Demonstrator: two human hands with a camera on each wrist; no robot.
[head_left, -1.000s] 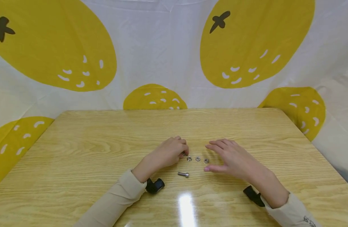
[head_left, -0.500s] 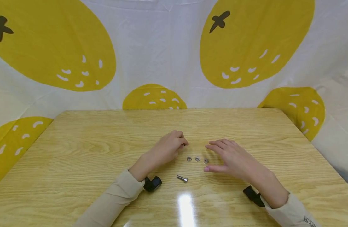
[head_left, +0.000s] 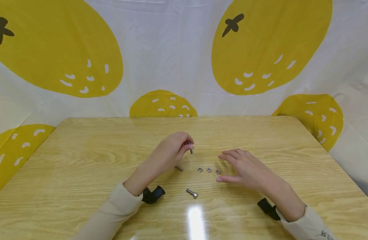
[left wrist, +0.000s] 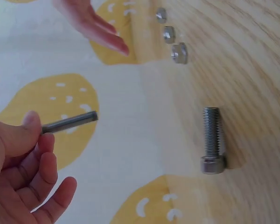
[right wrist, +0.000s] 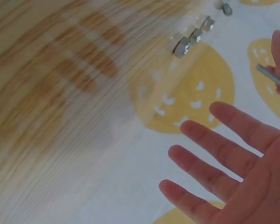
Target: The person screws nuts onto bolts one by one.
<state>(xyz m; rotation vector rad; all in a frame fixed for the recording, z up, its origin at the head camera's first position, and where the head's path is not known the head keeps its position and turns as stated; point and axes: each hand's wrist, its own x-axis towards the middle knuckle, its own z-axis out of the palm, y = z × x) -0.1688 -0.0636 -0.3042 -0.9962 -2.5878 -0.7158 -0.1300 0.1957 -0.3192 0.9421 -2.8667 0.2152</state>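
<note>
My left hand [head_left: 172,148] pinches a metal bolt [left wrist: 70,122] between thumb and fingertips, raised above the table, its shank pointing away from the fingers. A second bolt [head_left: 179,168] lies on the table, partly hidden behind that hand in the head view. Nearer the front lies a third socket-head bolt [head_left: 191,193]. Three metal nuts form a row between the hands: the left nut [head_left: 200,169], the middle nut [head_left: 209,169] and the right nut [head_left: 218,172]. Beside the right nut hovers my right hand [head_left: 247,168], fingers spread and holding nothing.
The wooden table [head_left: 97,140] has a glossy top that mirrors the hands and the cloth. Behind it hangs a white cloth [head_left: 166,50] with large yellow fruit prints. A black wrist mount [head_left: 154,195] sits under the left cuff, another [head_left: 268,209] under the right.
My left hand has lifted away from the nuts, back and to the left, with the bolt pinched. The front bolt has rolled a little toward me and turned. My right hand stays put.
</note>
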